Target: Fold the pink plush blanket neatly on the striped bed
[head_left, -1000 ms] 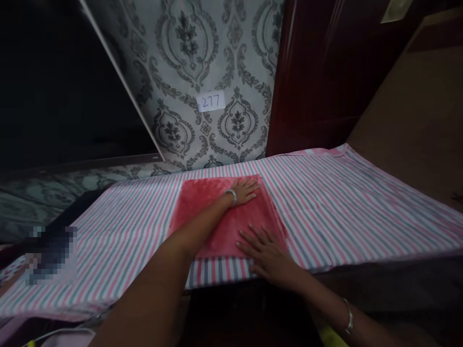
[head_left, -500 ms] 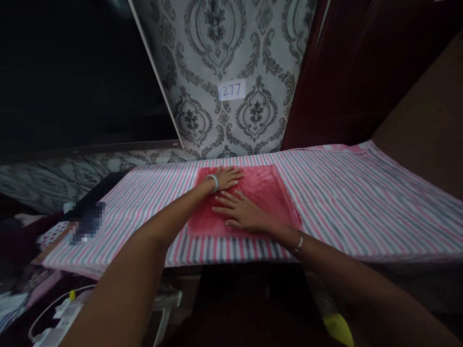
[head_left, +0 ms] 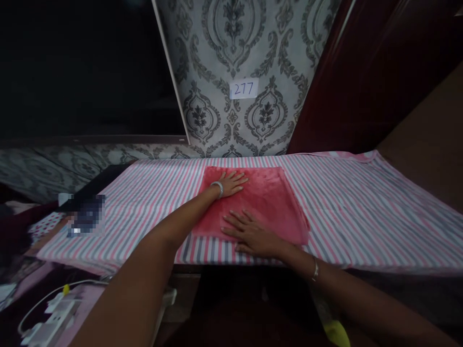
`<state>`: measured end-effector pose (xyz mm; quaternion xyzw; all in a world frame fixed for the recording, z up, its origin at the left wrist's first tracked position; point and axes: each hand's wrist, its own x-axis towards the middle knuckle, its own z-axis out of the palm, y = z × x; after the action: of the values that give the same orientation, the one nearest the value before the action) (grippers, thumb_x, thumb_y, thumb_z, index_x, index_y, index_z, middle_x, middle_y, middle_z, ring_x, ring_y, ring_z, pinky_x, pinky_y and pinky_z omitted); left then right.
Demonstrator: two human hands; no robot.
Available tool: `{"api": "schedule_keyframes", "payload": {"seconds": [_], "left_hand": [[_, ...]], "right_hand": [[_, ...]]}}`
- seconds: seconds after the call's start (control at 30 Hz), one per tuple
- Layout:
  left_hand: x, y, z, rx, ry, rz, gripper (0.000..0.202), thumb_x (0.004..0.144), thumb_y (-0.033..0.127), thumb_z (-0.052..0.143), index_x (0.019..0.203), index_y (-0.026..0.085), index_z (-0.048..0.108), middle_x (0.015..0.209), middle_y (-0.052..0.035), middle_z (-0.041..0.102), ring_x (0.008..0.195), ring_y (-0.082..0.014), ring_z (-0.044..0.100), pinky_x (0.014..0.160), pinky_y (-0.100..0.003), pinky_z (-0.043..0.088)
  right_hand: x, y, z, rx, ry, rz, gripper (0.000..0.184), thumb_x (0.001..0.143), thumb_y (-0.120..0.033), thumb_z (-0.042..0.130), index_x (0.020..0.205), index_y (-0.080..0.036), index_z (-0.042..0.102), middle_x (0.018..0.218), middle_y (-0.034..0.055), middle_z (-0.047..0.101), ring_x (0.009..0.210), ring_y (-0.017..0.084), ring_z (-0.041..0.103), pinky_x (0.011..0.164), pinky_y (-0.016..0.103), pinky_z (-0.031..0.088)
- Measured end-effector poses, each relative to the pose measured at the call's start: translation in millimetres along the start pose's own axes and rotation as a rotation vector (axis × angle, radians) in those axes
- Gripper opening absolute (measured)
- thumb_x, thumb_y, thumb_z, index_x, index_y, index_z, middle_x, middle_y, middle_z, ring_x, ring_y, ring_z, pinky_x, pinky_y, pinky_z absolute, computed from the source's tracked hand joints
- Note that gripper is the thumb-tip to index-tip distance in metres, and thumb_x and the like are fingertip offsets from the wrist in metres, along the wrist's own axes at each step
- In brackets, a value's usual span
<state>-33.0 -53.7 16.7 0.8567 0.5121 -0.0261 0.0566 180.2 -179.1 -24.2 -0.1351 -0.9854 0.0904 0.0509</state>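
A folded piece of plush red-pink fabric (head_left: pixel 275 202) lies flat on a striped cloth (head_left: pixel 347 207) that covers the table. Its layered edges show along the right side. My left hand (head_left: pixel 232 184) rests flat on its upper left part, fingers spread, a bracelet at the wrist. Nearer to me, my right hand (head_left: pixel 251 234) lies palm down with spread fingers over the front edge of the fabric, partly reaching past it onto the stripes. Neither hand grips anything.
A large dark screen (head_left: pixel 90 72) stands at the back left, before patterned wallpaper bearing a paper label (head_left: pixel 244 88) marked 277. Dark red panels (head_left: pixel 365 82) rise at the back right. A power strip (head_left: pixel 54 320) with a cable lies at the lower left.
My right hand has slid toward me, from the middle of the fabric to its front edge. My left hand stays in about the same place. The view has shifted slightly.
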Motion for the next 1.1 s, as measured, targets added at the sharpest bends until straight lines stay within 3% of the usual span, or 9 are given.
{"api": "schedule_keyframes", "payload": {"seconds": [0.13, 0.27, 0.37, 0.47, 0.63, 0.77, 0.9, 1.0, 1.1], "left_hand": [[-8.4, -10.9, -23.7, -0.045, 0.002, -0.016, 0.060, 0.103, 0.049, 0.027, 0.162, 0.036, 0.025, 0.171, 0.0007, 0.021, 0.158, -0.0294, 0.013, 0.124, -0.065, 0.009], [-23.1, -36.2, -38.2, -0.018, 0.038, -0.099, 0.060, 0.103, 0.050, 0.028, 0.161, 0.034, 0.028, 0.170, -0.0008, 0.024, 0.158, -0.0308, 0.014, 0.124, -0.066, 0.006], [-30.8, -53.4, -27.8, 0.010, 0.013, -0.145, 0.060, 0.102, 0.048, 0.031, 0.160, 0.034, 0.030, 0.170, -0.0013, 0.025, 0.157, -0.0325, 0.017, 0.123, -0.066, 0.011], [-32.2, -64.3, -4.2, 0.013, 0.025, -0.174, 0.059, 0.103, 0.046, 0.031, 0.160, 0.033, 0.031, 0.170, -0.0027, 0.024, 0.156, -0.0329, 0.020, 0.123, -0.062, 0.017], [-29.0, -74.0, 22.2, -0.012, 0.097, -0.153, 0.059, 0.104, 0.045, 0.028, 0.161, 0.031, 0.030, 0.170, -0.0040, 0.023, 0.156, -0.0315, 0.019, 0.124, -0.058, 0.018], [-27.4, -75.8, 23.1, -0.028, 0.090, -0.165, 0.059, 0.104, 0.046, 0.027, 0.162, 0.032, 0.029, 0.171, -0.0034, 0.022, 0.157, -0.0310, 0.018, 0.124, -0.058, 0.019], [-28.3, -72.7, 16.4, -0.005, 0.075, -0.184, 0.059, 0.104, 0.045, 0.028, 0.161, 0.031, 0.029, 0.170, -0.0047, 0.023, 0.157, -0.0315, 0.018, 0.124, -0.059, 0.019], [-30.4, -67.6, 2.3, 0.014, 0.021, -0.202, 0.058, 0.104, 0.047, 0.029, 0.160, 0.033, 0.031, 0.170, -0.0040, 0.025, 0.156, -0.0322, 0.020, 0.123, -0.060, 0.019], [-28.3, -53.1, -18.2, 0.025, 0.039, -0.186, 0.057, 0.104, 0.050, 0.028, 0.159, 0.036, 0.035, 0.168, -0.0023, 0.029, 0.156, -0.0330, 0.021, 0.124, -0.065, 0.011]], "right_hand": [[13.3, -8.1, -21.0, 0.029, -0.023, -0.024, 0.061, 0.105, -0.052, 0.048, 0.160, -0.028, 0.035, 0.169, 0.0079, 0.020, 0.157, 0.027, 0.010, 0.126, 0.059, 0.007], [59.0, -4.8, -40.1, 0.005, 0.016, -0.054, 0.063, 0.106, -0.054, 0.044, 0.161, -0.027, 0.033, 0.169, 0.0067, 0.023, 0.157, 0.024, 0.007, 0.127, 0.054, 0.006], [90.1, 1.4, -35.1, -0.006, 0.008, -0.060, 0.062, 0.106, -0.052, 0.045, 0.162, -0.029, 0.030, 0.169, 0.0046, 0.021, 0.157, 0.023, 0.008, 0.127, 0.055, 0.007], [100.5, 4.7, -17.1, -0.019, 0.020, -0.052, 0.063, 0.106, -0.054, 0.042, 0.162, -0.029, 0.027, 0.170, 0.0062, 0.017, 0.157, 0.024, 0.010, 0.127, 0.055, 0.012], [92.6, 2.8, 3.9, -0.064, 0.059, -0.068, 0.062, 0.107, -0.054, 0.041, 0.162, -0.031, 0.027, 0.170, 0.0062, 0.015, 0.157, 0.025, 0.007, 0.126, 0.056, 0.012], [84.8, -4.7, 11.8, -0.047, 0.067, -0.085, 0.060, 0.107, -0.052, 0.044, 0.162, -0.032, 0.029, 0.170, 0.0057, 0.016, 0.157, 0.027, 0.007, 0.126, 0.060, 0.009], [66.6, -27.3, 18.2, 0.023, 0.033, -0.073, 0.058, 0.105, -0.051, 0.050, 0.159, -0.036, 0.035, 0.171, 0.0003, 0.015, 0.157, 0.029, 0.003, 0.126, 0.062, 0.007], [45.3, -43.7, 5.7, 0.149, 0.007, -0.102, 0.057, 0.105, -0.050, 0.049, 0.159, -0.035, 0.036, 0.168, -0.0008, 0.026, 0.157, 0.023, 0.010, 0.128, 0.053, 0.011], [22.9, -37.4, -23.5, 0.249, 0.090, -0.075, 0.057, 0.107, -0.048, 0.045, 0.159, -0.027, 0.037, 0.164, 0.0045, 0.034, 0.155, 0.018, 0.022, 0.128, 0.040, 0.020]]}}
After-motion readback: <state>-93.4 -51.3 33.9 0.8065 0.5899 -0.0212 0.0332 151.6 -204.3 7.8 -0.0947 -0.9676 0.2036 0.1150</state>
